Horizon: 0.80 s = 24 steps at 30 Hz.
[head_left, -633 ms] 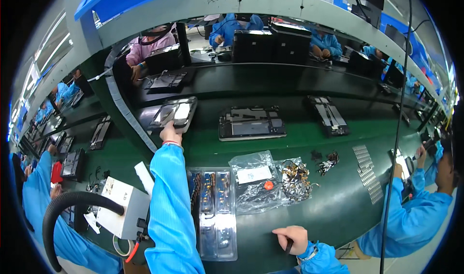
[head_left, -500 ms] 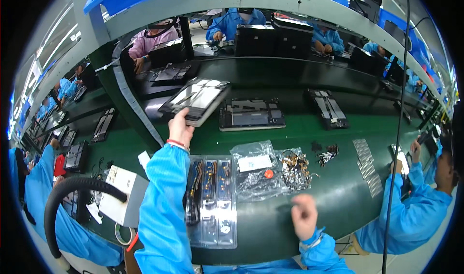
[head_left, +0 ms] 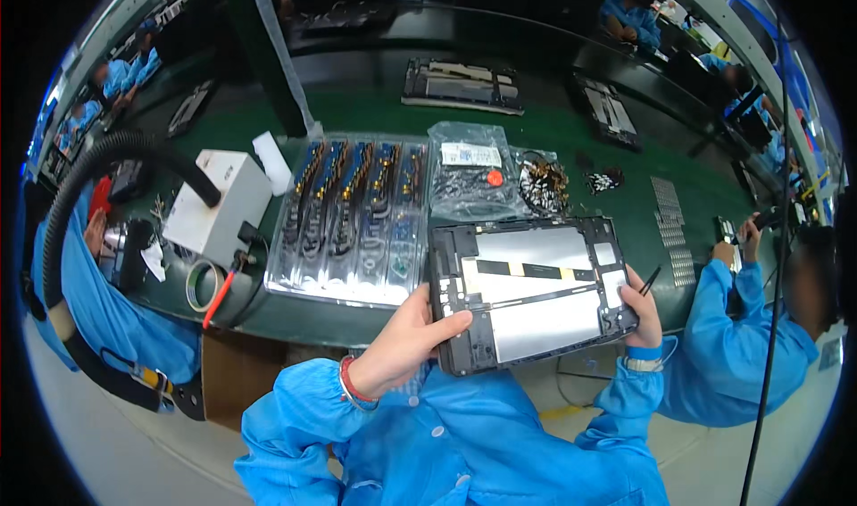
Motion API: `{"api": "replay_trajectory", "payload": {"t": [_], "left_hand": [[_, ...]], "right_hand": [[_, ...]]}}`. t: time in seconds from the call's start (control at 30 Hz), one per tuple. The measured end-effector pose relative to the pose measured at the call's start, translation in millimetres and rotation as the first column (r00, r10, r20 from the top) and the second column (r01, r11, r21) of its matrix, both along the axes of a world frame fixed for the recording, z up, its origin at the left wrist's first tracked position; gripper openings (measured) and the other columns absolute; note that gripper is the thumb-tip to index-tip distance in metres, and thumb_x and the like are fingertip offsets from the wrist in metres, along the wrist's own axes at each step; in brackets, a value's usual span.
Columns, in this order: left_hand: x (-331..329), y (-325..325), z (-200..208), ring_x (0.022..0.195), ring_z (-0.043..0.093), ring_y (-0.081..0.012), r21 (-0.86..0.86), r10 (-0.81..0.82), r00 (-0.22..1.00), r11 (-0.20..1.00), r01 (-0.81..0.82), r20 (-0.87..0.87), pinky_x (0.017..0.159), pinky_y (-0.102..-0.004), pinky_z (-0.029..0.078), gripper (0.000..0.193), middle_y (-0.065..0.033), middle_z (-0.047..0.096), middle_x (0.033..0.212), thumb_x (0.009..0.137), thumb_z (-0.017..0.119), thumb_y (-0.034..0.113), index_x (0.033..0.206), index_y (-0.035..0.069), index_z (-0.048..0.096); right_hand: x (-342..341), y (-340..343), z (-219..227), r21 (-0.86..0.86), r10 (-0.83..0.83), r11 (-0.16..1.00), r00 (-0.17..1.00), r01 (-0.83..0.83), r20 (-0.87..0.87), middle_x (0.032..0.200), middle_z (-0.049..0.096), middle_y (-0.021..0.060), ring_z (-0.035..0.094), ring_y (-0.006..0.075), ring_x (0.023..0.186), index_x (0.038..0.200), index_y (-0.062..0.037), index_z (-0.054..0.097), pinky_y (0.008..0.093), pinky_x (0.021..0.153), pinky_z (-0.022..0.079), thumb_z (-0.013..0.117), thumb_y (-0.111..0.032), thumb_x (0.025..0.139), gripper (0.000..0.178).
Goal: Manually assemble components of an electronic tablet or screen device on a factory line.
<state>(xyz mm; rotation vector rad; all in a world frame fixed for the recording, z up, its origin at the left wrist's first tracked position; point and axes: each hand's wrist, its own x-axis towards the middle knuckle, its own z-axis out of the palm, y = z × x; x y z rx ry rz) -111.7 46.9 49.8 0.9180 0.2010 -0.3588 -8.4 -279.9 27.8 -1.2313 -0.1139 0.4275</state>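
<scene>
An opened tablet point(head_left: 536, 332) with silver plates, a dark frame and black and yellow strips inside is held over the table's near edge, slightly tilted. My left hand point(head_left: 402, 332) grips its left edge, the thumb on top of the frame. At its right edge my right hand point(head_left: 644, 314) is closed round the side, fingers partly hidden. A thin dark pointed tool point(head_left: 651, 280) sticks out by the right fingers; its kind is hard to tell. Just beyond the tablet lie a clear plastic tray point(head_left: 415, 278) of flat dark cables and a clear bag point(head_left: 455, 198) with a white label.
Small cable parts point(head_left: 543, 185) lie in another bag. Two more opened tablets point(head_left: 460, 87) rest farther back. To the left stand a white box point(head_left: 214, 216) with a black hose point(head_left: 67, 203), a tape roll point(head_left: 203, 287) and a red-handled tool point(head_left: 217, 302). A co-worker point(head_left: 741, 363) sits at the right.
The tablet has come from the far side down to the near edge, and my right hand has taken its right side. My view has tilted downward, showing more of the tray.
</scene>
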Motion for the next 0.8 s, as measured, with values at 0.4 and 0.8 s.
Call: {"api": "replay_trajectory", "payload": {"t": [0.4, 0.8], "left_hand": [[-55.0, -35.0, -54.2, 0.122, 0.039, -0.0307, 0.842, -0.571, 0.721, -0.094, -0.531, 0.392, 0.096, -0.0479, 0.034, 0.057, -0.0129, 0.040, 0.134, 0.072, 0.067, 0.022, 0.125, 0.011, 0.048], [3.0, -26.6, -14.4, 0.112, 0.048, -0.0292, 0.856, -0.563, 0.693, 0.052, -0.514, 0.451, 0.093, -0.0432, 0.038, 0.052, -0.0138, 0.050, 0.122, 0.073, 0.066, 0.025, 0.117, 0.002, 0.050]], "right_hand": [[-42.3, 4.6, -51.2, 0.000, -0.256, 0.967, 0.967, 0.256, -0.015, 0.118, 0.054, 0.0133, 0.055, 0.0197, 0.105, 0.135, 0.0021, 0.031, 0.0305, 0.088, 0.045, 0.053, -0.007, 0.085, 0.055], [-6.8, 71.5, 39.5, -0.469, -0.014, 0.759, 0.732, 0.451, 0.681, 0.086, 0.057, 0.0073, 0.046, 0.0103, 0.069, 0.090, 0.0001, 0.061, 0.0232, 0.062, 0.038, 0.045, -0.022, 0.093, 0.027]]}}
